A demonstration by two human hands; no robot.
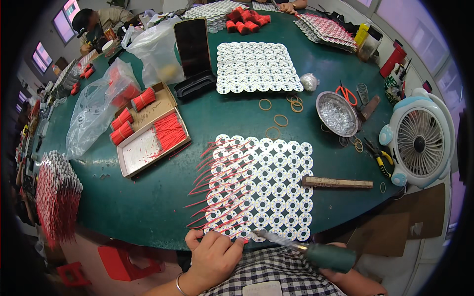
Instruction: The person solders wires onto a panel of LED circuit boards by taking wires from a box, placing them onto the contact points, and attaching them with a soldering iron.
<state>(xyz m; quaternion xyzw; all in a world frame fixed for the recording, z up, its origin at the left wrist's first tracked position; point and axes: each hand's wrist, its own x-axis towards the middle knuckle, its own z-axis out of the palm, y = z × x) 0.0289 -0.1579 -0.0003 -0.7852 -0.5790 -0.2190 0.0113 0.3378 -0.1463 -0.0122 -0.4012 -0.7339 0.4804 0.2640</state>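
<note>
A panel of white ring-shaped circuit boards (279, 173) lies on the green table in front of me, with red wires (217, 177) attached along its left columns and sticking out leftward. My left hand (214, 259) rests at the panel's lower left corner. Its fingers are closed, and a bit of red wire shows by the thumb. My right hand (340, 277), partly hidden behind the handle, grips a soldering iron (330, 256) with a green handle. The iron's tip points left, over the bottom row of boards; whether it touches one I cannot tell.
Left of the panel stands a cardboard box (129, 170) of cut red wires. A wooden stick (340, 183) lies at the panel's right edge. Farther right are a metal bowl (323, 129), pliers (382, 160) and a fan (419, 143). Behind lies another board stack (259, 69).
</note>
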